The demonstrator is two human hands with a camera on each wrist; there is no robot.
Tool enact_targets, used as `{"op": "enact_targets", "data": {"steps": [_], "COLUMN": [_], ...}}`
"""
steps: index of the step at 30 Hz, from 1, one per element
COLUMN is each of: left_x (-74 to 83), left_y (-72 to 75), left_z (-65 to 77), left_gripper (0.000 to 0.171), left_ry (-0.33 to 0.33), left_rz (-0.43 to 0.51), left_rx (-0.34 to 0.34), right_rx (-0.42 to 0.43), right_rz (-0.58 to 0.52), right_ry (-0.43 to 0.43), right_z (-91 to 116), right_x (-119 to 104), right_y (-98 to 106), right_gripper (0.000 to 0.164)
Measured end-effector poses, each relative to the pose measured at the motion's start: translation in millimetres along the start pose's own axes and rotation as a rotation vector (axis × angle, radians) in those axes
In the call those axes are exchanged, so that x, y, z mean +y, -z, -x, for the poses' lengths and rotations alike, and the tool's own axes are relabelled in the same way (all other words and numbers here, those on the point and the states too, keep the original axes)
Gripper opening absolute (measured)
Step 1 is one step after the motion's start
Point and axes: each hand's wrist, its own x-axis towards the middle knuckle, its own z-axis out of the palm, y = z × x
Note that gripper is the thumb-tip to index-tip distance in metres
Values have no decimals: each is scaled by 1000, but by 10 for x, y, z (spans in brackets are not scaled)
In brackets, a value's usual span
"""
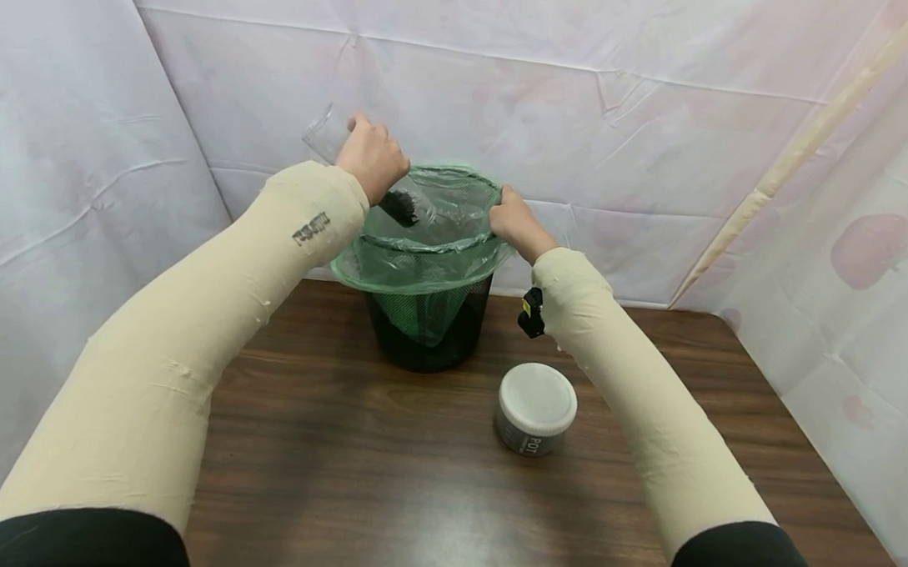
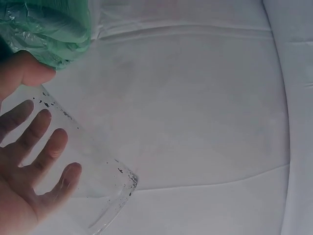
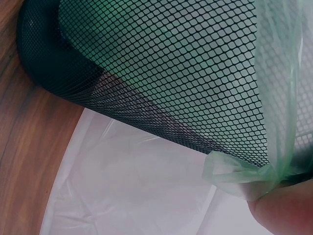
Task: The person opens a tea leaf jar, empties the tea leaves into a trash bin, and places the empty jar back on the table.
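My left hand (image 1: 374,160) grips a clear glass (image 1: 327,133), thumb on one side and fingers curled on the other. The glass is tilted, its mouth end down over the bin, with dark loose bits (image 1: 400,206) gathered near that end. Dark flecks cling to the glass wall (image 2: 117,171) in the left wrist view. Below stands a black mesh bin (image 1: 430,337), lined with a green plastic bag (image 1: 417,274) folded over its rim. My right hand (image 1: 522,223) holds the bin's right rim through the bag; only part of it (image 3: 286,208) appears in the right wrist view.
A white-lidded jar (image 1: 535,410) with a grey label stands on the brown wooden table (image 1: 387,481), in front of the bin and to its right. Pale curtains (image 1: 506,85) hang close behind the bin and at both sides.
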Motion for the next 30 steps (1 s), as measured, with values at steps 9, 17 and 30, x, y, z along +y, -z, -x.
{"op": "enact_targets", "data": {"steps": [9, 17, 30], "left_x": [1, 11, 13], "left_y": [28, 36, 76], "left_z": [-12, -27, -34], "left_gripper": [20, 20, 22], "left_ry": [-16, -26, -45], "left_rz": [-54, -101, -161], "left_rx": [3, 11, 52], "right_rx": [4, 1, 8], "right_rz": [28, 27, 20], "right_ry": [9, 10, 14], "right_z": [-18, -9, -13], "right_x": [0, -9, -17], "right_y": [-18, -15, -25], "right_gripper": [58, 58, 59]}}
